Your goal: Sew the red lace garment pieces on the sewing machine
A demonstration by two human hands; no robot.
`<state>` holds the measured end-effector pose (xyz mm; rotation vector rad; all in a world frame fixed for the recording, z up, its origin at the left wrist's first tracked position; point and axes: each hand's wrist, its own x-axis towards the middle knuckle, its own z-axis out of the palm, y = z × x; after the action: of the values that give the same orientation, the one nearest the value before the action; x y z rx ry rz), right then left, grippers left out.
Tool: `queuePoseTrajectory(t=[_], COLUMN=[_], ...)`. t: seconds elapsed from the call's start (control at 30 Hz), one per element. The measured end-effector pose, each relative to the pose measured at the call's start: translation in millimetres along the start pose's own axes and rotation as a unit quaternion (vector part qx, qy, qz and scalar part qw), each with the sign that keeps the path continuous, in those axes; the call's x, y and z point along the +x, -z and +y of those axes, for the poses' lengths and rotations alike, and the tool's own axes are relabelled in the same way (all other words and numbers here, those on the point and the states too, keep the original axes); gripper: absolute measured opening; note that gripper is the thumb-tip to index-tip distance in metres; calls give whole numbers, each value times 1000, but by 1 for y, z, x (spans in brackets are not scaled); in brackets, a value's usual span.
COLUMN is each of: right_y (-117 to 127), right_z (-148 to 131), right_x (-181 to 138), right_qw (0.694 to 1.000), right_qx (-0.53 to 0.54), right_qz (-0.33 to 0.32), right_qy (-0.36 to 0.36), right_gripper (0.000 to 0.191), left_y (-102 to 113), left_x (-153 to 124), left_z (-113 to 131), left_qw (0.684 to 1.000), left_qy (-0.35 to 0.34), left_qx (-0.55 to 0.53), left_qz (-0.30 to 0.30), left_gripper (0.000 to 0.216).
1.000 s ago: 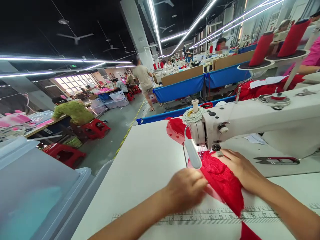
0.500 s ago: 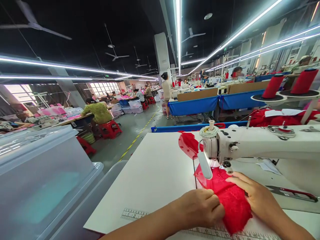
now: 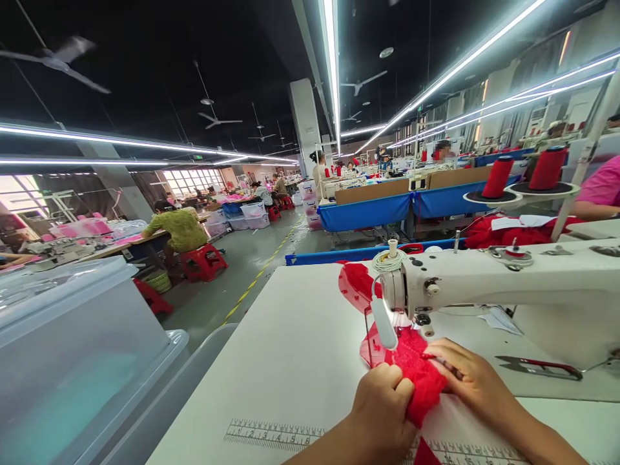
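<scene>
Red lace fabric [image 3: 419, 371] lies bunched under the needle end of a white sewing machine [image 3: 484, 278]. My left hand [image 3: 385, 403] is closed on its near left edge, fingers curled into a fist. On the other side, my right hand [image 3: 472, 378] pinches the fabric's right edge between thumb and fingers. A small dark patch shows between those fingers; I cannot make it out. Sheer red fabric [image 3: 356, 284] spreads behind and left of the machine head. A small white lamp [image 3: 385, 323] hangs in front of the needle, which is hidden.
Thread snips [image 3: 540, 367] rest on the machine bed at right. A printed ruler [image 3: 271, 434] runs along the white table's front. Left stands a clear plastic bin [image 3: 87, 349]. Red thread cones [image 3: 498, 177] stand behind the machine. A co-worker [image 3: 179, 226] sits across the aisle.
My left hand has turned more upright and gripped the lace nearer the machine. The right fingers have curled in at its edge. The lace is more bunched, and the view has shifted slightly.
</scene>
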<state>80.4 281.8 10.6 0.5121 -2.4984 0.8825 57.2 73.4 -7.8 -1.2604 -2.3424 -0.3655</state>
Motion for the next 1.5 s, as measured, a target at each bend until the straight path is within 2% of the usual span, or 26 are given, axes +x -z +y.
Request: queuePoseTrajectory(t=[0.13,0.27,0.37,0.43,0.5,0.57,0.63,0.7,0.8,0.9,1.03,1.1,1.17,1.23,1.27,1.33,1.4,1.43,1.5], right_y=[-1,-3,5,15,26,33,35,28,11,0,5,10,11,10,9,7,7,6,5], right_z=[-5,-3,2,5,7,6,3,-2,-9,-11,-5,0,3,4,3,-1,-4,-6,-10], right_x=[2,3,4,3,1,-2,-5,-8,-8,-4,-2,-5,-8,-11,-12,-12,-11,-10,-8], right_qw=[999,998,999,996,989,983,983,986,994,998,994,992,994,996,998,999,996,997,999], right_qx=[29,51,47,48,46,43,70,76,13,-3,99,123,99,45,14,-34,-46,-44,-47], right_qz=[-24,-42,-11,26,48,8,-51,-89,-73,-34,42,19,-39,-68,-52,22,63,54,-8], right_qy=[11,14,-11,-68,-128,-176,-160,-115,-80,-46,-13,13,37,33,21,-13,-33,-28,7], right_gripper=[25,22,23,20,18,17,18,20,26,13,16,9,10,18,17,11,15,19,19], left_y=[-2,-2,5,12,17,19,18,15,13,16,20,20,19,19,18,18,17,16,15], left_x=[-1,-1,-2,-1,2,7,11,13,13,12,8,7,7,7,8,9,10,11,11], left_z=[1,1,0,0,-2,-4,-6,-7,-8,-8,-8,-8,-7,-7,-7,-7,-7,-7,-7], left_qw=[999,997,997,995,977,934,906,900,899,911,935,951,961,961,955,936,917,912,910], left_qy=[7,15,2,12,80,160,204,217,203,172,124,87,65,77,94,142,183,197,210], left_qx=[-23,-51,-60,-97,-199,-318,-370,-379,-387,-374,-330,-291,-259,-259,-275,-320,-352,-358,-355], left_qz=[36,60,50,28,6,-11,-19,-22,-29,-40,-50,-62,-67,-57,-49,-35,-28,-28,-31], left_gripper=[16,9,7,4,16,28,35,37,37,37,25,33,41,39,38,42,50,53,57])
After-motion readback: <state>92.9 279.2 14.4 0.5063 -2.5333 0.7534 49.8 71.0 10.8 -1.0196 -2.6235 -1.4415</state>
